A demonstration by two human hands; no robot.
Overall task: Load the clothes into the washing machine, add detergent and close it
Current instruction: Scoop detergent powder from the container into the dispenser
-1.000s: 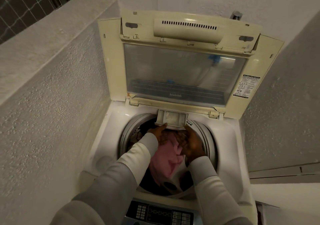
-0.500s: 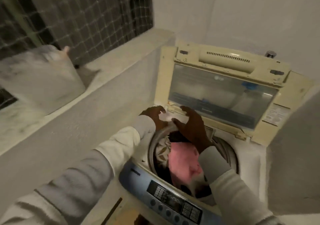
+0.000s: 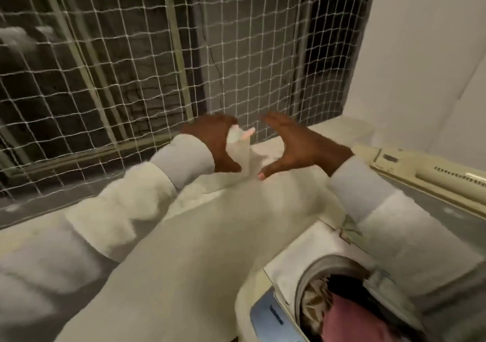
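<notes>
White netting [image 3: 147,60] over a dark barred opening fills the upper left and centre of the frame, and a plain pale wall [image 3: 426,52] closes off the upper right. Below the netting a rough plastered ledge [image 3: 331,134] runs across the middle, its face dropping toward the bottom of the frame.

On that ledge, at centre frame, sits a white pouch [image 3: 238,148] with a pinkish tip; motion blur hides any label. The left hand [image 3: 210,141] grips the pouch from its left side, fingers curled over the top and thumb underneath. The right hand [image 3: 297,147] is spread wide just right of the pouch, fingers straight and thumb pointing down toward it. I cannot tell whether the thumb touches the pouch. Both arms wear pale sleeves with grey cuffs, the left sleeve [image 3: 118,210] crossing the lower left and the right sleeve [image 3: 381,202] coming in from the right.

At the lower right stands the washing machine [image 3: 284,270], a top-loader, with its lid [image 3: 420,173] raised at the right edge of the frame. Inside the round drum opening lie a pink garment [image 3: 349,323] and, to its left, a beige cloth [image 3: 315,299]. A blue control panel [image 3: 265,318] shows at the machine's near edge.
</notes>
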